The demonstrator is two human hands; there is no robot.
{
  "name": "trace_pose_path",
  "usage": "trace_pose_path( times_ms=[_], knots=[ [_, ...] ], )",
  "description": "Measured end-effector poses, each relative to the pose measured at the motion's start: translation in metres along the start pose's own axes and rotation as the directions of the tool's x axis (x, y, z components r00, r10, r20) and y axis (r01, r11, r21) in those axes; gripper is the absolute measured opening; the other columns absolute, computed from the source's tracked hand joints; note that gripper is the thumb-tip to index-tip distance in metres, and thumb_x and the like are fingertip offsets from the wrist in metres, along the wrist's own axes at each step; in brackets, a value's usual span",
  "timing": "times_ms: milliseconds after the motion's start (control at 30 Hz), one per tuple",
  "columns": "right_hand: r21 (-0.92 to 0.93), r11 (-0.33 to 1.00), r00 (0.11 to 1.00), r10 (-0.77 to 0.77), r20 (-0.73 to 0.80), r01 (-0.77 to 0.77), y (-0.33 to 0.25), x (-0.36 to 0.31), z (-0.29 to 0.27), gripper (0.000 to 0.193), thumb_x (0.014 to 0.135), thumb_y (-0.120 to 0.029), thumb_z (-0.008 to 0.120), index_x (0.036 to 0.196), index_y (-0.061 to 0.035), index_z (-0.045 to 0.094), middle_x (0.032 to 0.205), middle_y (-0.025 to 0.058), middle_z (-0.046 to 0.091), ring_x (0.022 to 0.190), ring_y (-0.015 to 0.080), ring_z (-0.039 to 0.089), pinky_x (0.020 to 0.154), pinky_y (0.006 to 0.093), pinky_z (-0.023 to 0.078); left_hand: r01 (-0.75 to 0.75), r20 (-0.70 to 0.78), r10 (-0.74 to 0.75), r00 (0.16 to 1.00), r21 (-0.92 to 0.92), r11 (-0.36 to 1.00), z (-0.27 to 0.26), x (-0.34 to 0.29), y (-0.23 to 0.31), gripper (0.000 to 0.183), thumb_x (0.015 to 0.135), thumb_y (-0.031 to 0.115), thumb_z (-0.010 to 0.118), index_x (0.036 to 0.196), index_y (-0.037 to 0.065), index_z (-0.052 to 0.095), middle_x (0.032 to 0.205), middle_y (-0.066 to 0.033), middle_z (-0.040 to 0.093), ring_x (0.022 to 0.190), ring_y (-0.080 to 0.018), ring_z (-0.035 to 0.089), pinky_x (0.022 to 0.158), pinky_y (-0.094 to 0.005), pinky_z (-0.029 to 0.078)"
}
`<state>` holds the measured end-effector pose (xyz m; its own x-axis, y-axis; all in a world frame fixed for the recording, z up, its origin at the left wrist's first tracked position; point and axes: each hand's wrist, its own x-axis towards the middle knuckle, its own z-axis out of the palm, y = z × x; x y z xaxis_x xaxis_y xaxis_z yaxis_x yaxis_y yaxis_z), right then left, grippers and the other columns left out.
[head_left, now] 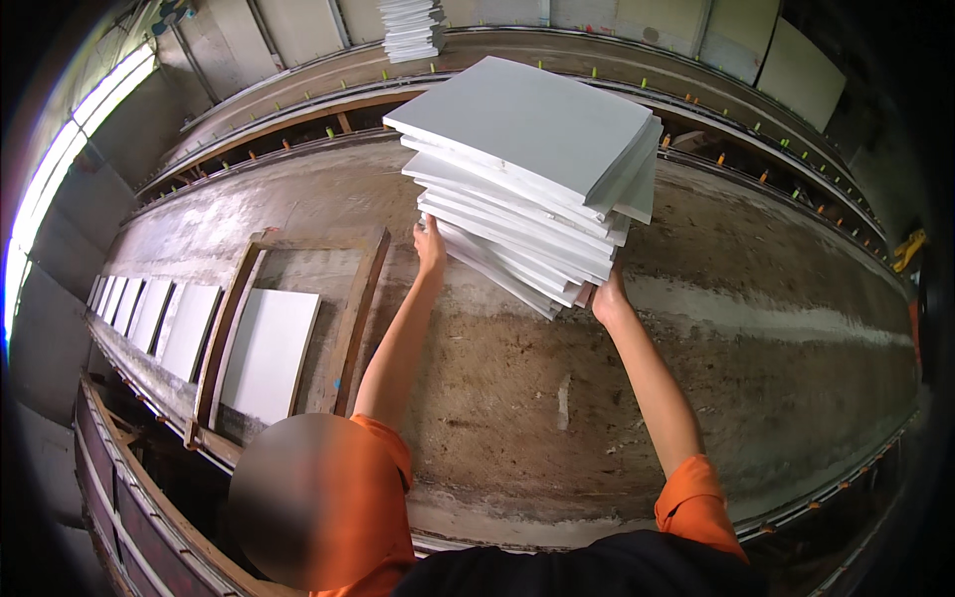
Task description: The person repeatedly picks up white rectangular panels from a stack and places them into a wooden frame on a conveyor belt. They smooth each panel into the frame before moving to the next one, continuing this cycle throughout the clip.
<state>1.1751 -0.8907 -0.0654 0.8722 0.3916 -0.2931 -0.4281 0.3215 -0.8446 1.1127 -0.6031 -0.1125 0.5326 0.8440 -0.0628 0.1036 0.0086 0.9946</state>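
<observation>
A tall, uneven stack of white rectangular boards [517,129] is in front of me over the long table, its layers fanned out at differing angles. My left hand [429,247] grips the lower left side of the stack, its fingers partly hidden by the boards. On the near right corner, my right hand [611,300] is closed around the lower boards, with most fingers hidden underneath. Both arms reach forward. Whether the stack is lifted or rests on the table I cannot tell.
At the left, a wooden frame [366,289] surrounds a white board [271,353] on the stained brown table [497,398]. Several more white boards [189,328] lie in a row beyond it. Rails with coloured clips [721,159] edge the tables. Another white stack [410,30] stands at the back.
</observation>
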Motion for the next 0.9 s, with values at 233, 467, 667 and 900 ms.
trace_pose_path(
  times_ms=[233, 467, 667, 900],
  knots=[
    [0.072, 0.995, 0.995, -0.062, -0.082, 0.067, 0.006, 0.006, -0.004, 0.048, 0.087, -0.039, 0.048, 0.124, -0.0079, 0.042, 0.122, 0.0057, 0.049, 0.112, 0.0184, 0.045, 0.093, 0.0361, 0.038, 0.016, 0.188, 0.004, 0.982, -0.101, 0.995, -0.006, 0.041, -0.018, 0.084, 0.083, 0.061, 0.038, 0.135, -0.002, 0.022, 0.133, -0.0212, 0.035, 0.123, -0.0294, 0.035, 0.098, -0.0376, 0.029],
    [0.008, 0.995, 0.993, -0.100, -0.059, 0.100, 0.009, 0.014, 0.001, 0.051, 0.087, -0.042, 0.046, 0.125, -0.0071, 0.041, 0.124, 0.0076, 0.047, 0.116, 0.0202, 0.042, 0.098, 0.0356, 0.034, 0.103, 0.363, -0.015, 0.932, -0.224, 0.969, -0.047, 0.059, -0.026, 0.072, 0.087, 0.060, 0.029, 0.135, 0.007, 0.028, 0.133, -0.0123, 0.037, 0.119, -0.0252, 0.038, 0.094, -0.0400, 0.034],
    [-0.158, 0.985, 0.998, -0.068, 0.008, 0.068, 0.008, 0.113, -0.120, 0.052, 0.088, -0.047, 0.041, 0.124, -0.0098, 0.041, 0.125, 0.0057, 0.046, 0.119, 0.0214, 0.039, 0.098, 0.0372, 0.035, 0.409, 0.393, -0.365, 0.844, -0.032, 0.912, -0.033, 0.013, -0.001, 0.058, 0.086, 0.057, 0.036, 0.122, 0.011, 0.041, 0.115, -0.0094, 0.048, 0.096, -0.0233, 0.047, 0.071, -0.0355, 0.041],
    [0.122, 0.992, 0.996, 0.034, 0.083, -0.044, 0.005, 0.135, -0.148, 0.045, 0.089, -0.046, 0.038, 0.121, -0.0150, 0.044, 0.124, 0.0020, 0.046, 0.113, 0.0203, 0.042, 0.093, 0.0395, 0.037, 0.432, 0.502, -0.423, 0.754, 0.105, 0.896, -0.051, -0.003, 0.022, 0.047, 0.090, 0.044, 0.039, 0.122, 0.009, 0.044, 0.117, -0.0091, 0.049, 0.103, -0.0221, 0.049, 0.081, -0.0324, 0.042]
  ],
)
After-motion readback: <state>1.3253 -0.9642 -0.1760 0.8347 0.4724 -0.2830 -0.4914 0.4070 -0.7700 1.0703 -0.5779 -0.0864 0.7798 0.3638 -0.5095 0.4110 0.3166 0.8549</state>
